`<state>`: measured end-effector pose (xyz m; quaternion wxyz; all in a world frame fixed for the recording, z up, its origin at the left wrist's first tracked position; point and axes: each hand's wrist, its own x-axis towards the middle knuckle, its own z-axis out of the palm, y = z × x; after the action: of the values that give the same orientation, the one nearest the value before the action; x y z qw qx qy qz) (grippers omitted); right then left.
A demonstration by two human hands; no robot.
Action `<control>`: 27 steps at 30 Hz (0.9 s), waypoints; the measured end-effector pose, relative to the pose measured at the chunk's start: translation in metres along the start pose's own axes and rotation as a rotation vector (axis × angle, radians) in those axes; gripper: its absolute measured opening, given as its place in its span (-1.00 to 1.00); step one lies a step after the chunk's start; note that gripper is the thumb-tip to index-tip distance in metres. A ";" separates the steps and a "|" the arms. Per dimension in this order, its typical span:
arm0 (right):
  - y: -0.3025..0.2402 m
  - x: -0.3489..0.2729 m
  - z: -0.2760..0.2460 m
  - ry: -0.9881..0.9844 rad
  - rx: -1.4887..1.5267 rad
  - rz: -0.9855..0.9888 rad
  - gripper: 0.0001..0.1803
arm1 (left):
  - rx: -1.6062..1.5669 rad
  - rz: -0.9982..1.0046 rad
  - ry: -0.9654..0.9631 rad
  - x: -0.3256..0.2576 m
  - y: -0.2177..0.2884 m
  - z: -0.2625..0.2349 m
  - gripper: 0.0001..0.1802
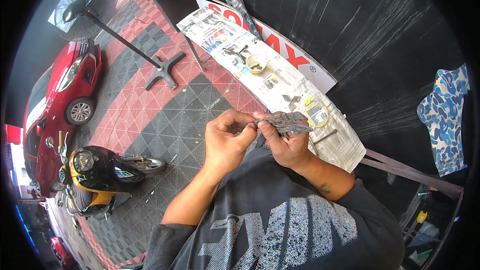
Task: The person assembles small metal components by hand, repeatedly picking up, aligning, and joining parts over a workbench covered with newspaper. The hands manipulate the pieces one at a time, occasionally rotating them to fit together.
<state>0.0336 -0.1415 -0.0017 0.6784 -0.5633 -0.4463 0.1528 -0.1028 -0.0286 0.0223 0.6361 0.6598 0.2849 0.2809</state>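
Two-handed pinch on dark-grey piece (287, 120), across right hand (291, 148), end in left hand (227, 142), near newspaper-covered bench (342, 151); tiled floor (192, 112), motorcycle (102, 167) left of bench.

I make out the held piece (287, 120) in dull, mottled greys, nearly black in its creases. The newspaper-covered surface (342, 145) reads off-white to me, with grey print and a patch of blue and red; the tub (258, 71) is cream. I see bold red on the white signboard (322, 72). The wall (330, 0) is black, streaked pale — and the cloth (447, 120) carries camouflage blotches, blues on off-white. My view also gives me floor tiles (182, 105) in faded red and charcoal diamonds, a red car (82, 77), a black-and-yellow motorbike (100, 197), and a charcoal shirt (265, 190) with a silvery speckled print.
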 end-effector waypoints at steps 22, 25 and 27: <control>-0.003 -0.009 0.000 -0.031 0.011 -0.065 -0.78 | -0.022 0.074 0.036 -0.014 -0.007 0.001 -0.89; -0.015 0.002 -0.004 -0.041 0.110 0.224 -0.75 | -0.130 -0.041 -0.026 -0.015 -0.007 -0.007 -0.75; -0.015 0.005 -0.010 -0.039 0.225 0.405 -0.73 | -0.177 -0.064 -0.082 -0.017 0.006 -0.009 -0.65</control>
<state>0.0393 -0.1490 0.0139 0.6838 -0.5589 -0.3173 0.3455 -0.1210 -0.0355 0.0283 0.7116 0.6027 0.2535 0.2572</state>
